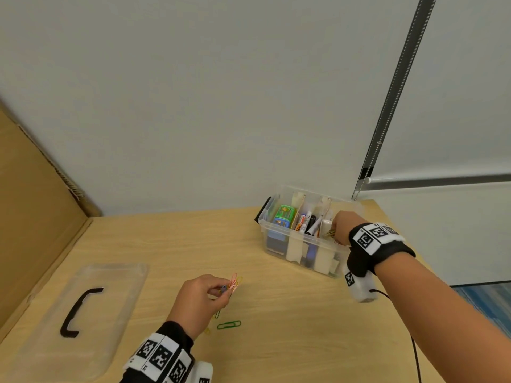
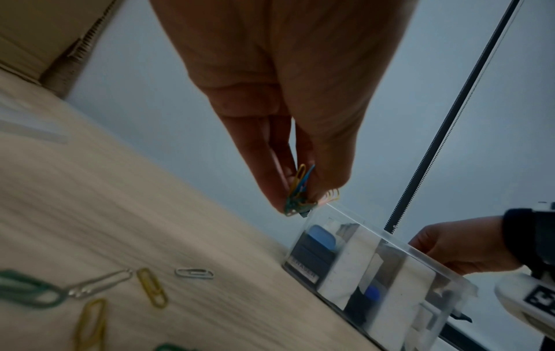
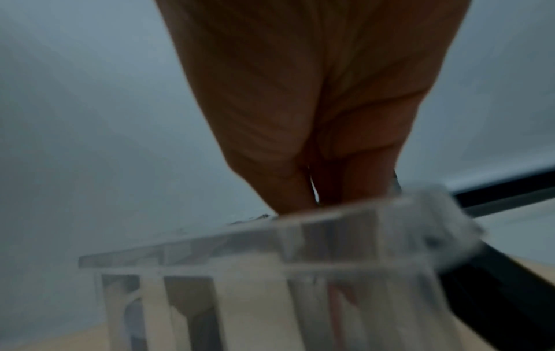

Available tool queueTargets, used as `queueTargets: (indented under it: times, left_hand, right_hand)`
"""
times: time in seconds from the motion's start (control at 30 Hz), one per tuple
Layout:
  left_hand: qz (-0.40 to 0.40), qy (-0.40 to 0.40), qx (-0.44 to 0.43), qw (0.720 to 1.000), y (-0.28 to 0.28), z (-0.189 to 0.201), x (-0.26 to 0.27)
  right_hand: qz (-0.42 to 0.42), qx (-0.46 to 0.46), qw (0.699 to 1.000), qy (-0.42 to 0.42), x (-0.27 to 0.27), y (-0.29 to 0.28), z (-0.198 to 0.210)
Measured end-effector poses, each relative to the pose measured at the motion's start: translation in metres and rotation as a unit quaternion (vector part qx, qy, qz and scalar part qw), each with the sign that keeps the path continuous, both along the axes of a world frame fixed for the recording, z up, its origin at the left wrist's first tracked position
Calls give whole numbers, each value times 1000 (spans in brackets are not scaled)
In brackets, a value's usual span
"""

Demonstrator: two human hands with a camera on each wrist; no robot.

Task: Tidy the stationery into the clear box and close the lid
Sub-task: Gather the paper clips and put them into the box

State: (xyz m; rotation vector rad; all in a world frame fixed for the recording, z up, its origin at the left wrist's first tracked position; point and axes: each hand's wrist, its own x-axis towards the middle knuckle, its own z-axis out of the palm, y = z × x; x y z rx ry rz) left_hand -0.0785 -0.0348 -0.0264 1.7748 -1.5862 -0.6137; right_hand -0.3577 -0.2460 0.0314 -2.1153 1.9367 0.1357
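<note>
The clear box (image 1: 279, 244) stands at the table's back right, open, with markers, an eraser and card dividers inside. My right hand (image 1: 341, 226) reaches over its right end and pinches a few paper clips (image 1: 331, 233) above the rightmost compartment. My left hand (image 1: 218, 290) hovers over the table's middle and pinches a bunch of coloured paper clips (image 1: 234, 283), also seen as the bunch (image 2: 300, 192) between thumb and fingers. Loose paper clips (image 2: 150, 287) lie on the table under that hand, among them a green clip (image 1: 229, 324). The right wrist view is blurred, showing the box rim (image 3: 300, 228).
The clear lid (image 1: 116, 294) with a black handle (image 1: 77, 313) lies flat at the table's left front. A cardboard sheet (image 1: 33, 217) leans along the left side. A wall runs behind the table, and the table's right edge is close to the box.
</note>
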Motion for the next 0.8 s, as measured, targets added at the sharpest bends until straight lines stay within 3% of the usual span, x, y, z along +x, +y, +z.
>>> queueTargets:
  times: [0.1, 0.17, 0.3, 0.37, 0.57, 0.7, 0.8]
  left_hand:
    - [6, -5, -7, 1000, 1, -1, -1]
    - [10, -2, -11, 1000, 1, -2, -2]
    - [2, 7, -15, 1000, -2, -2, -11]
    - [-10, 20, -16, 1000, -7, 4, -22]
    - [-77, 30, -60, 995, -61, 39, -85]
    - [-133, -31, -81, 987, -115, 62, -138]
    - [-171, -138, -75, 973, -152, 67, -172]
  right_hand:
    - [5, 33, 999, 4, 2, -5, 2]
    - [4, 3, 999, -45, -4, 2, 4]
    - [-9, -208, 954, -215, -28, 44, -7]
    - [-11, -263, 941, -211, -39, 64, -26]
    - [2, -276, 933, -233, -49, 78, -72]
    - [6, -315, 909, -273, -48, 78, -81]
    - [11, -319, 908, -270, -48, 80, -82]
